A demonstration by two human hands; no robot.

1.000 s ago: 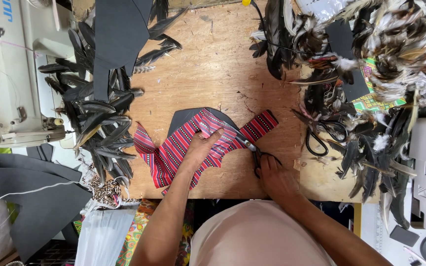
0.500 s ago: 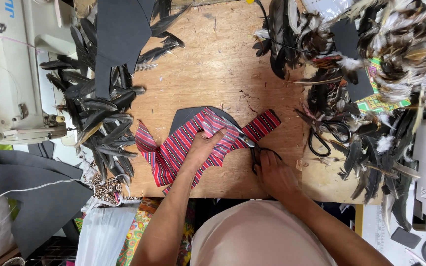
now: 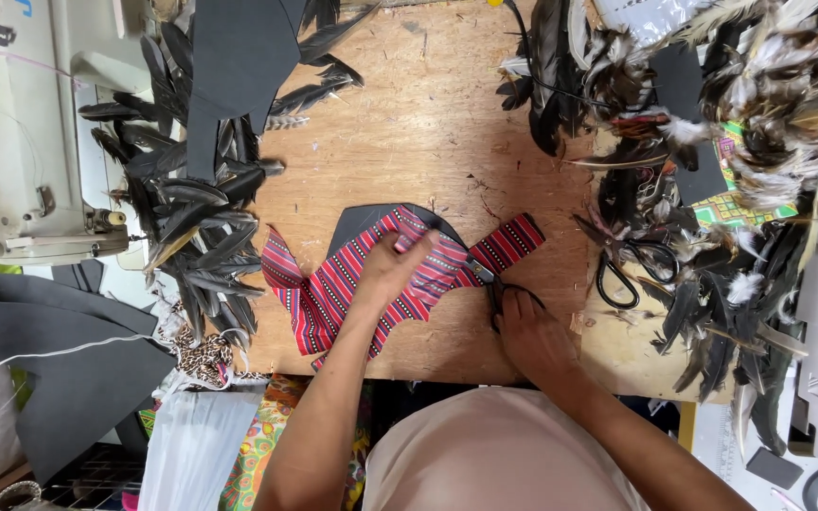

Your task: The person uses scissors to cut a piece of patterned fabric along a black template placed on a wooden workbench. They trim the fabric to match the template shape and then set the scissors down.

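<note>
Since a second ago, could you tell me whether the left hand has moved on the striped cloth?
No: the left hand presses the striped cloth at the same spot.

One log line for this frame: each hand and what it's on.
left hand: pressing striped fabric flat | right hand: holding scissors, blades at fabric edge | surface: wooden board

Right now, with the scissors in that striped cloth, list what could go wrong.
1. The left hand presses the red striped cloth right beside the scissors that the right hand works; the fingers may get nicked.
2. The cloth lies over a dark grey shaped piece; the blades might catch that layer too, or stray from its edge.
3. Loose dark feathers crowd the wooden board; one could slip under the cloth.
</note>
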